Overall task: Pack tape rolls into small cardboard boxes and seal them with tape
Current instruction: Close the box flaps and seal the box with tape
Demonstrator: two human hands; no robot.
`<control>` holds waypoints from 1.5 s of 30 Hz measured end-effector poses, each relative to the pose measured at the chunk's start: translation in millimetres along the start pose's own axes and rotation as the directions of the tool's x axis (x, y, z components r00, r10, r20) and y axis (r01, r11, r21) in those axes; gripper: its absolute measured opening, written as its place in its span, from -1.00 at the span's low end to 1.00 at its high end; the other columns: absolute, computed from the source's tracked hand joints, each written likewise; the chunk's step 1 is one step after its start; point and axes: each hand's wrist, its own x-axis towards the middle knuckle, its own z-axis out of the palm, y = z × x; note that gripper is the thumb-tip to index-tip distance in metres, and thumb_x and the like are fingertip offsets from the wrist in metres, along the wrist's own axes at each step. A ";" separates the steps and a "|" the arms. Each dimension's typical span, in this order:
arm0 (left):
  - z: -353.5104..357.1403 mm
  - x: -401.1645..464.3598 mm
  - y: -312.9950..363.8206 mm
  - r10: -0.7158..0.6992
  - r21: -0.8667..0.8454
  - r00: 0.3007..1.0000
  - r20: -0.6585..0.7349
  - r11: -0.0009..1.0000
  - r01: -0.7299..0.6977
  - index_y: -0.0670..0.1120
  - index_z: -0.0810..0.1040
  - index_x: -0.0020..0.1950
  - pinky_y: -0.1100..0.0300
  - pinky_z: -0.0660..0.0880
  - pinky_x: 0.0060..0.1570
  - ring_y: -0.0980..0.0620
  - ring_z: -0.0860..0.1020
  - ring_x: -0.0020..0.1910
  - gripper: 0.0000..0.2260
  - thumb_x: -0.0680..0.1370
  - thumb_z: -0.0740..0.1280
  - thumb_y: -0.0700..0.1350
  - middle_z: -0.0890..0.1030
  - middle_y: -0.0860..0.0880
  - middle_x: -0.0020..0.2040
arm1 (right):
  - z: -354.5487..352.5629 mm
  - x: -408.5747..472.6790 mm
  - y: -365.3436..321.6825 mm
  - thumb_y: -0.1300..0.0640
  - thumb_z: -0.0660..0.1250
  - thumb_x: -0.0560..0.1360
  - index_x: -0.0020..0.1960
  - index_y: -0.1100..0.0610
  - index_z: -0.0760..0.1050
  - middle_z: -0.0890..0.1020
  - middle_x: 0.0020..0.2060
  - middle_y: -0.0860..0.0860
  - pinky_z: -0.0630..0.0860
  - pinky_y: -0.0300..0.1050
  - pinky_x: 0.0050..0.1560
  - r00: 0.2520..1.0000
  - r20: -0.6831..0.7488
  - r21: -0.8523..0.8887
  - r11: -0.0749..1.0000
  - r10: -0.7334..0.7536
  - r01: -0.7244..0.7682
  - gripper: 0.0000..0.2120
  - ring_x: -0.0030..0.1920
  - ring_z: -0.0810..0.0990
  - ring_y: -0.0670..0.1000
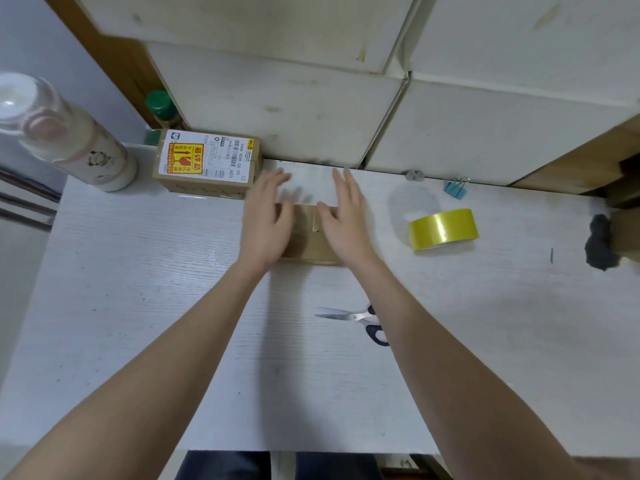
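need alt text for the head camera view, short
Seen from above, a person's left hand and right hand, fingers straight, hover over or press a small cardboard box on a white table. A yellow tape roll lies to the right, scissors nearer the person, and a labelled box at the back left.

On the worktop (pixel 138 306) a small box (pixel 308 237) sits mid-way under both hands — a labelled box (pixel 207 164) behind-left, a tape roll (pixel 443 228) to its right, scissors (pixel 360 322) in front, a bottle (pixel 69 133) far left.
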 end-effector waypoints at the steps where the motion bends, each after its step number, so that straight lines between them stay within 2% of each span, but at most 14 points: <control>1: -7.5 -3.5 -0.3 -0.053 -0.073 0.993 -0.108 0.996 0.045 -0.11 0.44 0.31 0.10 0.28 0.34 0.05 0.37 0.32 -0.69 0.58 0.16 -0.16 0.46 -0.02 0.31 | -7.7 0.7 -0.3 0.18 0.19 0.58 0.52 0.13 0.16 0.10 0.54 0.04 0.00 -0.14 0.46 0.996 -0.028 0.109 0.991 0.087 -0.084 -0.48 0.52 0.05 0.02; 4: -24.1 -14.1 -2.8 -0.340 -0.084 0.927 -0.159 0.940 0.330 -0.05 0.42 0.30 0.16 0.36 0.18 0.09 0.42 0.18 -0.70 0.59 0.10 -0.09 0.43 -0.01 0.24 | -23.9 -2.9 -1.9 0.08 0.11 0.62 0.51 0.12 0.18 0.25 0.46 0.10 0.20 -0.08 0.36 0.954 -0.002 0.075 0.952 0.299 -0.298 -0.53 0.45 0.24 0.10; 6: -26.3 -15.5 -3.9 -0.525 0.011 0.850 0.053 0.851 0.525 -0.07 0.43 0.28 0.03 0.32 0.25 -0.11 0.39 0.25 -0.66 0.62 0.00 0.00 0.40 -0.15 0.27 | -26.6 -8.9 -7.0 -0.03 0.01 0.64 0.50 0.09 0.15 0.34 0.40 0.15 0.27 0.00 0.28 0.913 0.132 -0.045 0.922 0.386 -0.384 -0.53 0.39 0.32 0.17; 8: -29.2 -15.1 1.7 -0.575 0.100 0.782 0.239 0.816 0.569 -0.08 0.47 0.25 -0.05 0.28 0.31 -0.21 0.38 0.25 -0.57 0.63 -0.08 0.07 0.45 -0.21 0.23 | -27.8 -13.8 -14.9 -0.09 -0.02 0.64 0.47 0.12 0.19 0.44 0.33 0.16 0.29 0.00 0.18 0.877 0.205 -0.073 0.900 0.435 -0.429 -0.52 0.34 0.38 0.22; 12: -45.6 -16.2 20.7 -0.534 -0.010 0.808 0.249 0.833 0.553 -0.06 0.47 0.22 0.09 0.32 0.08 -0.02 0.43 0.08 -0.57 0.60 0.02 0.19 0.52 0.00 0.08 | -41.7 -23.7 -33.7 -0.03 0.08 0.61 0.39 0.17 0.25 0.53 0.20 0.13 0.32 -0.10 -0.01 0.903 0.137 -0.021 0.912 0.408 -0.409 -0.57 0.14 0.49 0.17; 16: -71.4 -1.9 45.3 -0.482 -0.015 0.857 0.180 0.870 0.492 -0.02 0.40 0.09 0.12 0.37 -0.17 0.07 0.52 -0.08 -0.58 0.49 0.16 0.30 0.56 0.07 -0.10 | -63.3 -20.9 -61.7 -0.08 0.21 0.54 0.10 0.14 0.28 0.50 -0.03 0.04 0.30 -0.11 -0.08 0.937 -0.002 0.086 0.934 0.349 -0.348 -0.68 0.02 0.49 0.13; 19: -90.6 15.9 60.2 -0.434 -0.099 0.897 0.084 0.892 0.441 -0.04 0.36 0.15 0.20 0.36 -0.26 0.17 0.50 -0.14 -0.57 0.49 0.25 0.26 0.56 0.06 -0.04 | -72.4 -11.8 -90.0 -0.02 0.35 0.47 0.01 0.14 0.22 0.42 -0.03 0.04 0.29 -0.11 -0.08 0.959 -0.113 0.186 0.953 0.261 -0.237 -0.64 -0.08 0.43 0.08; 24: -126.3 38.4 62.2 -0.287 -0.048 0.958 0.009 0.957 0.287 -0.11 0.20 0.49 0.15 0.37 0.17 0.00 0.42 0.20 -0.33 0.50 0.32 0.18 0.34 -0.08 0.31 | -71.0 -2.1 -129.4 0.13 0.47 0.39 0.30 0.09 0.20 0.29 0.10 0.02 0.33 -0.19 -0.03 0.991 -0.123 0.224 0.974 0.056 -0.028 -0.39 -0.16 0.40 -0.15; 27: -146.4 46.4 49.7 -0.218 -0.013 0.976 0.018 0.976 0.218 -0.08 0.32 0.44 0.27 0.36 0.11 0.03 0.44 0.11 -0.43 0.51 0.35 0.13 0.28 -0.03 0.20 | -62.6 3.1 -142.6 0.17 0.47 0.39 0.41 0.00 0.23 0.25 0.09 -0.01 0.35 -0.27 -0.02 0.999 -0.035 0.147 0.989 -0.019 0.024 -0.31 -0.17 0.39 -0.20; 30: -161.8 47.7 29.2 -0.148 0.057 0.989 0.006 0.987 0.148 -0.08 0.44 0.33 0.31 0.37 0.08 0.09 0.44 0.04 -0.56 0.50 0.39 0.03 0.34 -0.02 0.18 | -47.4 7.0 -151.1 0.28 0.42 0.39 0.31 0.09 0.42 0.26 0.08 0.01 0.37 -0.29 0.15 0.996 -0.008 0.069 0.994 -0.084 0.084 -0.49 -0.04 0.47 -0.04; 33: -172.2 46.6 6.8 -0.148 0.073 0.988 -0.051 0.986 0.152 -0.08 0.47 0.26 0.33 0.34 0.09 0.12 0.43 0.04 -0.62 0.48 0.43 -0.06 0.36 0.00 0.16 | -26.1 12.0 -156.0 0.33 0.37 0.41 0.21 0.15 0.49 0.32 0.10 0.07 0.35 -0.28 0.15 0.991 0.015 -0.009 0.991 -0.130 0.131 -0.62 0.08 0.51 0.10; 37: -183.3 49.5 -21.8 -0.144 0.089 0.985 -0.098 0.984 0.153 -0.09 0.46 0.18 0.33 0.35 0.15 0.09 0.41 0.07 -0.66 0.45 0.45 -0.18 0.32 -0.01 0.14 | 4.9 20.5 -159.0 0.33 0.36 0.43 0.14 0.16 0.48 0.35 0.07 0.06 0.42 -0.16 0.05 0.980 0.019 -0.099 0.975 -0.198 0.199 -0.70 0.01 0.54 0.13; 39: -186.3 51.6 -35.7 -0.142 0.138 0.987 -0.075 0.979 0.151 -0.08 0.45 0.21 0.23 0.35 0.23 0.02 0.38 0.14 -0.65 0.46 0.44 -0.19 0.32 -0.05 0.17 | 20.6 23.3 -158.3 0.30 0.36 0.44 0.17 0.15 0.46 0.34 0.06 0.04 0.40 -0.18 -0.03 0.978 0.027 -0.162 0.964 -0.208 0.209 -0.69 -0.03 0.54 0.13; 45: -181.4 45.8 -60.7 -0.080 0.255 0.992 0.099 0.965 0.053 -0.06 0.35 0.44 0.32 0.20 0.25 -0.05 0.32 0.30 -0.54 0.55 0.34 -0.15 0.27 -0.16 0.32 | 46.6 26.2 -143.4 0.29 0.29 0.49 0.45 0.08 0.32 0.37 0.17 0.12 0.49 -0.04 0.02 0.989 0.070 -0.331 0.932 -0.133 0.149 -0.46 0.04 0.52 0.14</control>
